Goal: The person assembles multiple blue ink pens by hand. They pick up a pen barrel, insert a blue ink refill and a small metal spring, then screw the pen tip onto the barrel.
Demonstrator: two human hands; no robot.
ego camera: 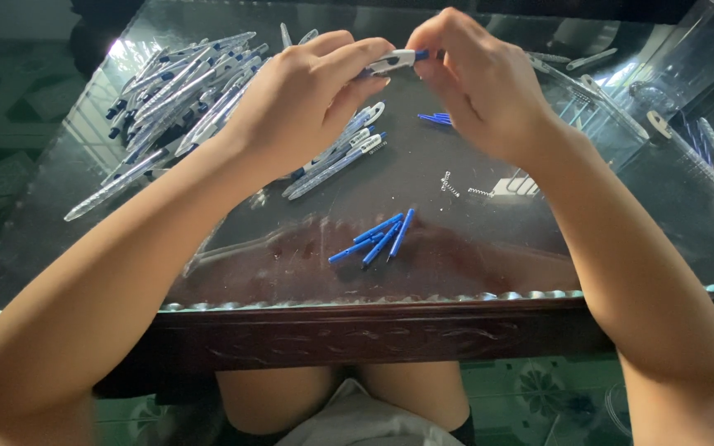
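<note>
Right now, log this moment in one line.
left hand: holds pen | right hand: on pen tip end | table: blue refills, springs, pen pile

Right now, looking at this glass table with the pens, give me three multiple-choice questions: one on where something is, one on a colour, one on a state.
1. Where does the big pile of pens lie?
A. far left of the table
B. near right corner
C. on the floor

2. What colour are the loose refills near the table's front edge?
A. red
B. blue
C. green

3. What is the state of the two hands?
A. both resting flat
B. both holding one pen
C. both empty

Answers: 1 A, the heap sits beyond the left hand. 2 B, they are plainly blue. 3 B, the left hand and the right hand pinch the same pen above the glass table.
</note>
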